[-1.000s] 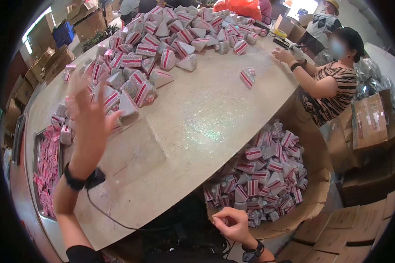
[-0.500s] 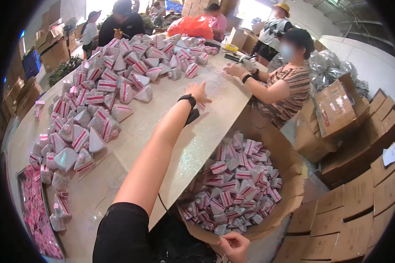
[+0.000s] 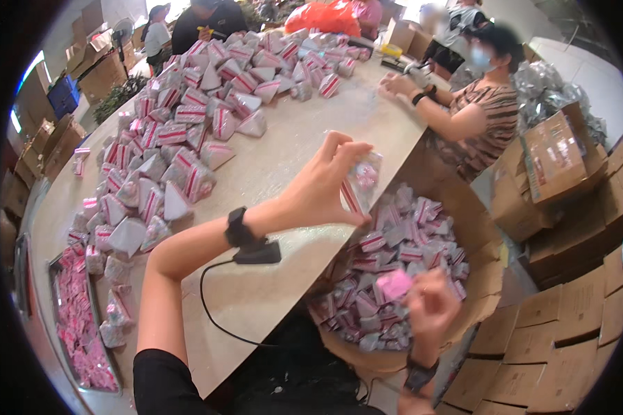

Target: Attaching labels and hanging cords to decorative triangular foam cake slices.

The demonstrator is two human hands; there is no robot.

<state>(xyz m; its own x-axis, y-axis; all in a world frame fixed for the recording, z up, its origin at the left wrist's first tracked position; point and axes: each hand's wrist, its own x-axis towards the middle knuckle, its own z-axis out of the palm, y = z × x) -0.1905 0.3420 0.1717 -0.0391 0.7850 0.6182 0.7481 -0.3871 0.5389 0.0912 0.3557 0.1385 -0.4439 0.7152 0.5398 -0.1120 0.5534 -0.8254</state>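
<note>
Over the table's right edge, my left hand (image 3: 318,180) is closed around a small clear plastic packet (image 3: 365,173) with red-striped edging and pale, pinkish contents. My right hand (image 3: 432,301), a little blurred, pinches a small bright pink piece (image 3: 394,284) whose kind I cannot make out. It hovers above a large cardboard bin (image 3: 488,277) full of similar packets (image 3: 367,304) with red-and-white stripes. A big heap of wedge-shaped striped packets (image 3: 187,114) covers the far and left parts of the pale table (image 3: 284,162).
A tray of pink pieces (image 3: 79,318) lies at the table's left edge. A black cable (image 3: 211,311) runs from the device on my left wrist. A co-worker in a striped top (image 3: 481,121) works at the far right. Stacked cartons (image 3: 526,346) stand right of the bin.
My left hand has drawn back from the table's middle toward the bin and now holds a packet. The right hand has risen from the lower edge, now showing a pink piece. The view has shifted.
</note>
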